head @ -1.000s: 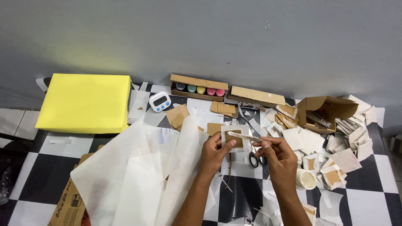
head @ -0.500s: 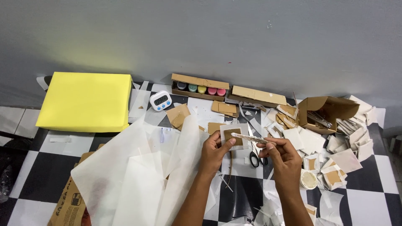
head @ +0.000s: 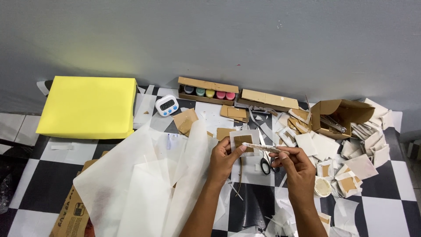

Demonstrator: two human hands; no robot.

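I see my left hand pinching a small square piece by its lower left corner, held up above the checkered floor. The piece is a white paper frame around a brown cardboard centre, flat and facing me, slightly tilted. My right hand is closed around a thin pale stick that looks like a brush or applicator; I cannot tell which. Its tip reaches the lower right edge of the square. Black-handled scissors lie on the floor just beneath the two hands. Large white tissue sheets spread out to the left of my left arm, and a heap of similar white and brown squares lies to the right. A yellow foam block sits well apart at the far left.
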